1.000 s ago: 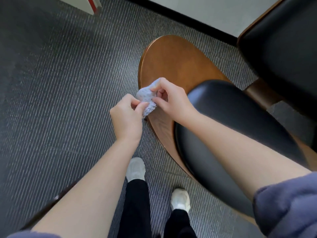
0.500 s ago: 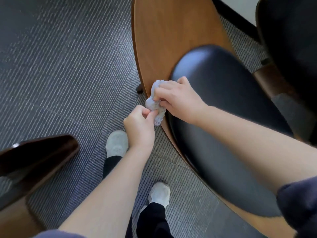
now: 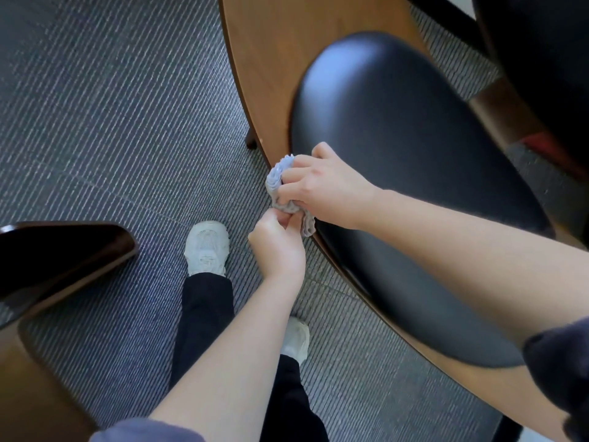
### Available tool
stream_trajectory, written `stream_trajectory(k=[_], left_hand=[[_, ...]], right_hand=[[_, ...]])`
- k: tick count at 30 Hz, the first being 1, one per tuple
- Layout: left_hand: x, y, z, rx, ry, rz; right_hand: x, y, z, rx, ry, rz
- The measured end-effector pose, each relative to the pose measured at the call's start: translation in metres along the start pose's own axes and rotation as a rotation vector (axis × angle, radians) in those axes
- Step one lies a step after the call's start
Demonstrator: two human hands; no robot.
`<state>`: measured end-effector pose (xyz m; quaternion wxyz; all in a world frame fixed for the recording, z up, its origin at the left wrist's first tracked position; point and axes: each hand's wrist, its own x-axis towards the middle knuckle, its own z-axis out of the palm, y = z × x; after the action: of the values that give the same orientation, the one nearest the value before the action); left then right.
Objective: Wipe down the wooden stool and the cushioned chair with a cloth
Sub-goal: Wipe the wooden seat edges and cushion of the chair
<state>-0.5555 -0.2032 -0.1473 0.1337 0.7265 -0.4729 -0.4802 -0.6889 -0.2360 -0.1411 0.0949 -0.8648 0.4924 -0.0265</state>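
A crumpled pale grey cloth (image 3: 278, 183) is bunched at the left edge of the cushioned chair. My right hand (image 3: 325, 186) grips the cloth from above. My left hand (image 3: 277, 247) pinches its lower end from below. The chair has a black padded seat (image 3: 398, 148) set on a brown wooden shell (image 3: 271, 59). Most of the cloth is hidden inside my fingers.
Grey ribbed carpet (image 3: 111, 122) covers the floor. A dark glossy wooden piece of furniture (image 3: 54, 260) sits at the lower left. My feet in white shoes (image 3: 207, 247) stand just left of the chair. Another black chair back (image 3: 541, 59) stands at the upper right.
The view has swung down and closer to the chair. Both hands with the cloth have shifted from the bare wooden shell to the edge beside the black cushion. The dark furniture came into view.
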Motion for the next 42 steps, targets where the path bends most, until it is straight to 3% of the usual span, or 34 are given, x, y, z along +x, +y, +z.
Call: stream_trajectory(k=[19,29,42], left_hand=[[-0.032,-0.029,0.021,-0.119,-0.026,-0.088],[0.001,-0.012,0.001,-0.144,-0.024,0.009],[0.075,0.06,-0.047,-0.036,0.029,0.143]], right_hand=[[-0.031,-0.02,0.008,-0.088,-0.06,-0.002],[-0.002,-0.006,0.003,-0.054,0.057,0.086],[0.076,0.038,-0.036,0.109,0.114,0.275]])
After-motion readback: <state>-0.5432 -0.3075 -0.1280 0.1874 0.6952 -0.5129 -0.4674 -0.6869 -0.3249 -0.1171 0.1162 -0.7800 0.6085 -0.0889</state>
